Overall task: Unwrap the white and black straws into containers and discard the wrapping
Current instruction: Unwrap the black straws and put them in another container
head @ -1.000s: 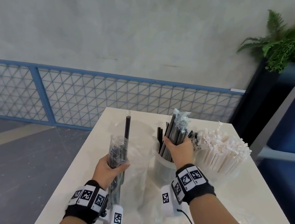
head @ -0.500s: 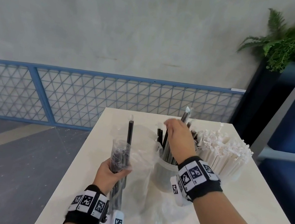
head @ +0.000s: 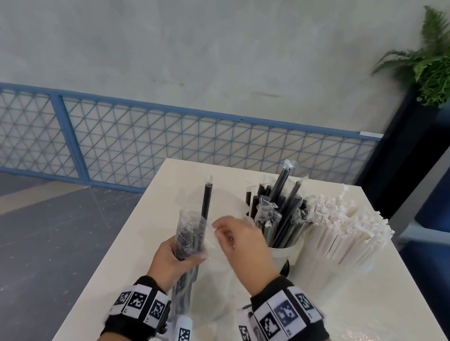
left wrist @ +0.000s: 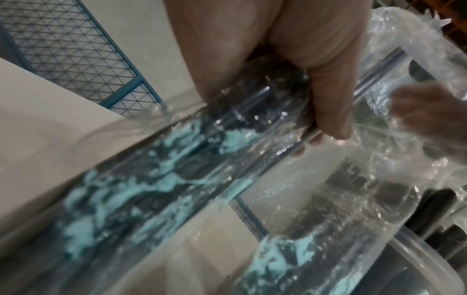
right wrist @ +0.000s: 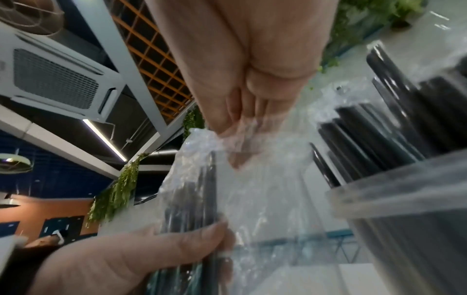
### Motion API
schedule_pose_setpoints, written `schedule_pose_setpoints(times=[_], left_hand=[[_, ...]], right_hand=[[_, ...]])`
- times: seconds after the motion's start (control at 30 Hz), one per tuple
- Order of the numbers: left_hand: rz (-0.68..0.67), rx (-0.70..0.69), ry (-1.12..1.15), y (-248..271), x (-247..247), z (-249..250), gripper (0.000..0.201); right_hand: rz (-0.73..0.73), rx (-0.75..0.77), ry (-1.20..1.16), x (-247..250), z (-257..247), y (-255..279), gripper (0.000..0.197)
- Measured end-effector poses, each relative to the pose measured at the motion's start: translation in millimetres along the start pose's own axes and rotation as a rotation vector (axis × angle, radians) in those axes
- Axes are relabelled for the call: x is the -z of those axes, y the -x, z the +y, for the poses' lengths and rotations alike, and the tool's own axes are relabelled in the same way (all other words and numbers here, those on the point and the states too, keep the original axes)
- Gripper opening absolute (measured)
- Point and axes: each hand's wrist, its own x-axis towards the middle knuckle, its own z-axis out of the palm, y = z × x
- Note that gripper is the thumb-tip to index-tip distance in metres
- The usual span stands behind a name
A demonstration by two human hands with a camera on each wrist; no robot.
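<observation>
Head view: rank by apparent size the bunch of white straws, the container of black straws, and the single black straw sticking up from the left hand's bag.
1. Bunch of white straws, clearly largest.
2. Container of black straws, beside it at similar distance.
3. Single black straw, thinnest, though slightly nearer the camera.

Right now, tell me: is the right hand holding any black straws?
No. The right hand holds no straws; its fingers touch only the clear wrapping of the left hand's bundle.

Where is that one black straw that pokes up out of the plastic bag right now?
In the head view, the black straw stands upright in the plastic bag gripped by the left hand, left of the container of black straws.
</observation>
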Motion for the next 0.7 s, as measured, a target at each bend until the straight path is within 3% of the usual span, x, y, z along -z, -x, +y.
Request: schedule_pose_setpoints(times=[0.13,0.23,0.33,0.47,0.6,0.7], left_hand=[[-0.090,-0.008,-0.004,6.3,-4.0,5.3,0.026],[-0.166,0.016,0.025,9.0,-5.9,8.3,0.040],[-0.269,-0.002,0.041,8.6,-6.9,6.5,0.072],[-0.352,-0.145,-0.209,7.6,-10.8,1.2,0.095],[-0.394,-0.135,-0.271,11.4,-17.3,7.1,0.089],[-0.383,-0.142,-0.232,8.8,-13.7,3.1,0.081]], right_hand=[[-0.219,-0.099,0.011,-6.3,10.1,0.0,0.035],[-0.266,-0.140,-0.076,-13.7,6.8,5.5,0.049],[-0.180,-0.140,-0.160,-28.4,4.7,14.5,0.053],[-0.042,-0.263,-0.356,-48.4,7.5,25.0,0.054],[0.034,-0.526,-0.447,-64.4,8.5,27.3,0.041],[0.117,-0.515,-0.560,-61.0,5.6,23.7,0.025]])
